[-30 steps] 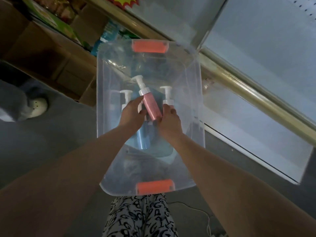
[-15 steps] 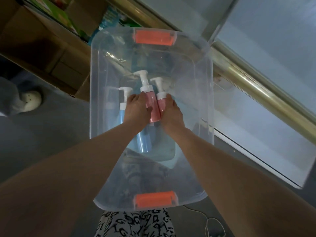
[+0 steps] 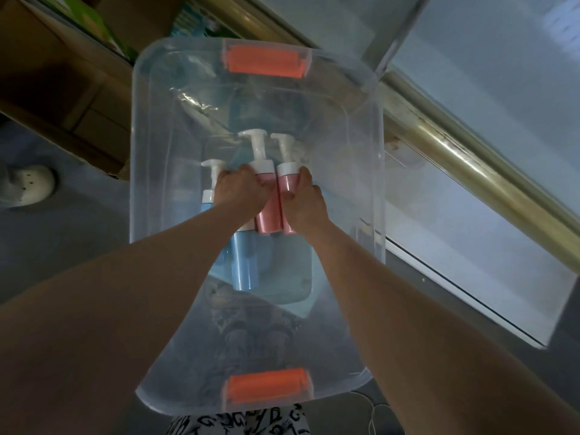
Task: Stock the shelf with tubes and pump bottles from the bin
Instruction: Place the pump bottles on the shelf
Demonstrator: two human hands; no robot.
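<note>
Both bare forearms reach forward and down from the bottom corners of the view into the clear plastic bin (image 3: 361, 152), and the hands meet near its middle, backs upward; the left hand (image 3: 241, 191) lies knuckles-up with its fingers curled over the upper body of the left pink bottle (image 3: 266, 216), clamped on it just below the white collar; the right hand (image 3: 306, 204) grips the right pink bottle (image 3: 284, 185), thumb pressed along its near side and fingers wrapped round the far side. The two pink pump bottles lie side by side and touching inside the bin, white pump heads pointing away from the person. Under and beside the left wrist lie a taller blue bottle (image 3: 244, 268) and a second blue bottle (image 3: 207, 200) with a white pump, both also in the bin. The bin carries an orange handle at the far end (image 3: 265, 62) and another at the near end (image 3: 266, 386). The pink sides that show are plain, with no lettering that can be made out; the only writing-like marks are black letter shapes on the white patterned trousers (image 3: 238, 423) at the bottom edge, cut off and hard to read. To the right runs the pale shelf (image 3: 470, 240) behind a brass-coloured rail (image 3: 464, 171); cardboard boxes (image 3: 62, 73) stand at upper left, and a green package (image 3: 97, 23) there is too dim to read.
</note>
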